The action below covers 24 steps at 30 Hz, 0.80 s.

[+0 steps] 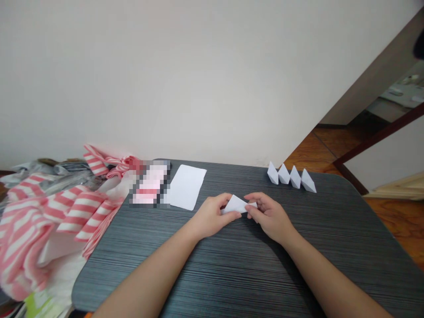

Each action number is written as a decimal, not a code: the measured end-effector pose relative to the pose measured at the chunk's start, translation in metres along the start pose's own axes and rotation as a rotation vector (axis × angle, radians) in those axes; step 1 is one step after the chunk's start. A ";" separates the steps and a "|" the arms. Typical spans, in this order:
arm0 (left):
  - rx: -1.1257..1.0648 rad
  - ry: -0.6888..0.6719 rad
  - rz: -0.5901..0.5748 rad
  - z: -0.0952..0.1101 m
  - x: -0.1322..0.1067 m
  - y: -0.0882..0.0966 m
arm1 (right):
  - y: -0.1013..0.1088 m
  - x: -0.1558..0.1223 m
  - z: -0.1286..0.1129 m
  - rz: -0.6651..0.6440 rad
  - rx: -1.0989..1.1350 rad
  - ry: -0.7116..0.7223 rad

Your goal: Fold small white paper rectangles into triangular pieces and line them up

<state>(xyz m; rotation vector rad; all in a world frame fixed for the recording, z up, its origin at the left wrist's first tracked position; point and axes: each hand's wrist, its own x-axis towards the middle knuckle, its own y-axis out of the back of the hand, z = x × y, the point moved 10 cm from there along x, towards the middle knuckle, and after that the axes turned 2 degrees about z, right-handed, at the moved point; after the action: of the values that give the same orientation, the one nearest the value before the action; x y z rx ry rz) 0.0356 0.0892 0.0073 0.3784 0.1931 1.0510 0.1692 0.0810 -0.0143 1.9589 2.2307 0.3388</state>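
Note:
Between my two hands, above the dark table (pixel 212 274), is a small folded piece of white paper (pixel 236 204) with a pointed top. My left hand (pixel 212 215) pinches its left end, thumb along the lower edge. The right end is gripped by my right hand (pixel 267 214), thumb in front and fingers behind. Several folded white paper boats (pixel 284 174) stand in a row at the table's back right. A stack of white paper sheets (pixel 187 186) lies flat beyond my left hand.
Left of the sheets lies a blurred-out pinkish object (pixel 150 183), perhaps a phone. Red-and-white striped cloth (pixel 59 212) is heaped beside the table's left edge. A pale wall (pixel 198 79) rises behind the table. Wooden floor (pixel 400 221) shows at the right.

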 end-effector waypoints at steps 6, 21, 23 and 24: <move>0.013 0.027 0.001 -0.009 0.003 -0.001 | -0.003 -0.001 -0.001 -0.019 0.019 -0.023; 0.011 0.021 0.027 -0.001 0.002 0.005 | 0.000 -0.001 -0.001 -0.067 -0.210 -0.069; -0.014 0.024 0.021 -0.001 0.002 0.003 | 0.000 -0.001 -0.002 -0.073 -0.216 -0.065; -0.034 0.025 0.015 0.000 0.002 0.002 | -0.001 -0.002 -0.003 -0.078 -0.214 -0.063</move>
<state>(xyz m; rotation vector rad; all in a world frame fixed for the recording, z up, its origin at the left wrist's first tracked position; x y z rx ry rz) 0.0346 0.0921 0.0079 0.3364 0.1948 1.0733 0.1677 0.0792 -0.0115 1.7449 2.1270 0.4768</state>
